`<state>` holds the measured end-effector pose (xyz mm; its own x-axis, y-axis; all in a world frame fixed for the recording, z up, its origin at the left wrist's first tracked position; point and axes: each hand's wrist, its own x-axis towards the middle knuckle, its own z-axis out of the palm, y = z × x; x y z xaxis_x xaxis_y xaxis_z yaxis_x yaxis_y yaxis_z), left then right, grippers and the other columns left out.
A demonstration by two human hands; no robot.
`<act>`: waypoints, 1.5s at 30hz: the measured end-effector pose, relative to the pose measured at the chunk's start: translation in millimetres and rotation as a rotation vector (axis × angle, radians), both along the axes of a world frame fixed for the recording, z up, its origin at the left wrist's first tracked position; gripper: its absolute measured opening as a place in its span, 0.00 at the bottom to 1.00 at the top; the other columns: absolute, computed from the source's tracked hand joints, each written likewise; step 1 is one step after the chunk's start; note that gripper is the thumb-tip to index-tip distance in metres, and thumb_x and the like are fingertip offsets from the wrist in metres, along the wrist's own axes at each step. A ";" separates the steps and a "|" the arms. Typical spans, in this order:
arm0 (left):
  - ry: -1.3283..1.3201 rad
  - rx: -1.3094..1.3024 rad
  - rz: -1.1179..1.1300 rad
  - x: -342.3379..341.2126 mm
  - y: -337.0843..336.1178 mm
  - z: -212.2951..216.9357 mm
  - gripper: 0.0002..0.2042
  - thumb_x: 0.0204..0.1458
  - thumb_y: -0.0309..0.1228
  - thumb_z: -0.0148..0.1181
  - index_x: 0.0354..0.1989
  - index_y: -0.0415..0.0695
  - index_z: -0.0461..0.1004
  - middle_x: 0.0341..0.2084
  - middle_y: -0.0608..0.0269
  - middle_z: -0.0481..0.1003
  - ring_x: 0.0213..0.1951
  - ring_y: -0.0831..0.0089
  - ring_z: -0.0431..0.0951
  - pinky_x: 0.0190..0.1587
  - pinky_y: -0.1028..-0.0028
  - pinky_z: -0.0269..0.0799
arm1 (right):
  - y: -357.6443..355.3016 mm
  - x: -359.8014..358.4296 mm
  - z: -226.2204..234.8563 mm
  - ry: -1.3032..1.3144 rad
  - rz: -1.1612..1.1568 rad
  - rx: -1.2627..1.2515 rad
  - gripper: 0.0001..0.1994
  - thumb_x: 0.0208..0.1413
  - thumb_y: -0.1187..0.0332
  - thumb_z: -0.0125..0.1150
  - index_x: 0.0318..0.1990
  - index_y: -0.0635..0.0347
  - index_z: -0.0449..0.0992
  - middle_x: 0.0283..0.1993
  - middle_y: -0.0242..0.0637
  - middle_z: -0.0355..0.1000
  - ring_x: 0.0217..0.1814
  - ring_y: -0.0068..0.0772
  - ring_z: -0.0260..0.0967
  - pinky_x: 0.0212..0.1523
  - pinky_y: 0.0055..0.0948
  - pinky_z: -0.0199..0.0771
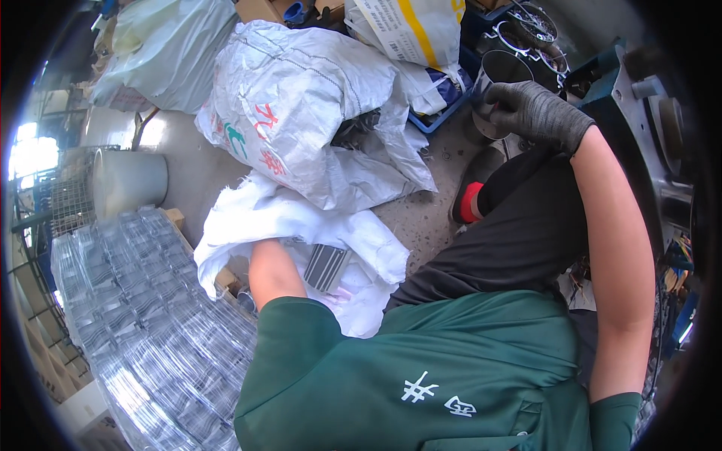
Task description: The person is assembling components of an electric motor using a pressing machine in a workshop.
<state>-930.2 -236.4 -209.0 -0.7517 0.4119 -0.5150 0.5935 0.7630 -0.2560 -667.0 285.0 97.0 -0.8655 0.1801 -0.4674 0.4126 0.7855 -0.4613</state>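
Note:
My left arm (275, 274) reaches into a white cloth-like sack (263, 207), and the hand is hidden beneath its folds. Beside that forearm, a grey ribbed block (327, 267) lies inside the sack's opening. My right hand (538, 116), in a dark grey knitted glove, is held out just past my right knee. Its fingers are bent, the thumb stands a little apart, and nothing shows between them. A shiny metal cylinder (505, 66) stands right behind that hand; whether they touch, I cannot tell.
Ahead slumps a big white woven sack (293, 98) with dark contents at its mouth. A stack of clear plastic trays (150, 301) rises at left, near a pale bucket (129, 182). Beyond are a blue crate (436, 120) and metal rings (526, 34). Machinery (628, 98) borders the right.

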 end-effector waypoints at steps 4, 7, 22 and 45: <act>-0.015 -0.025 -0.041 8.2 -6.5 7.8 0.25 0.53 0.40 0.62 0.59 0.41 0.76 0.58 0.47 0.76 0.60 0.51 0.74 0.64 0.59 0.67 | 0.2 -1.1 0.6 0.000 0.021 -0.017 0.15 0.62 0.62 0.63 0.53 0.58 0.77 0.47 0.44 0.79 0.50 0.39 0.79 0.55 0.37 0.78; -0.037 -0.078 -0.098 20.5 -25.5 24.6 0.25 0.53 0.40 0.62 0.59 0.41 0.76 0.58 0.48 0.76 0.60 0.52 0.74 0.64 0.59 0.67 | -1.2 -6.3 -0.2 0.037 0.079 -0.008 0.17 0.60 0.62 0.64 0.54 0.58 0.77 0.47 0.46 0.80 0.51 0.43 0.79 0.56 0.38 0.78; -0.892 0.185 0.601 106.0 -5.9 226.4 0.30 0.51 0.44 0.70 0.60 0.41 0.77 0.49 0.57 0.81 0.52 0.64 0.78 0.58 0.66 0.70 | 7.1 -28.0 -6.6 0.207 0.173 -0.041 0.24 0.57 0.57 0.67 0.58 0.60 0.77 0.52 0.52 0.79 0.56 0.51 0.77 0.58 0.41 0.75; -1.368 1.592 0.513 195.3 331.1 242.2 0.48 0.41 0.31 0.79 0.72 0.40 0.58 0.62 0.58 0.72 0.62 0.62 0.73 0.65 0.64 0.68 | 50.7 5.3 -44.4 0.458 -0.750 -0.765 0.25 0.52 0.76 0.66 0.61 0.64 0.76 0.55 0.42 0.79 0.53 0.36 0.76 0.59 0.30 0.74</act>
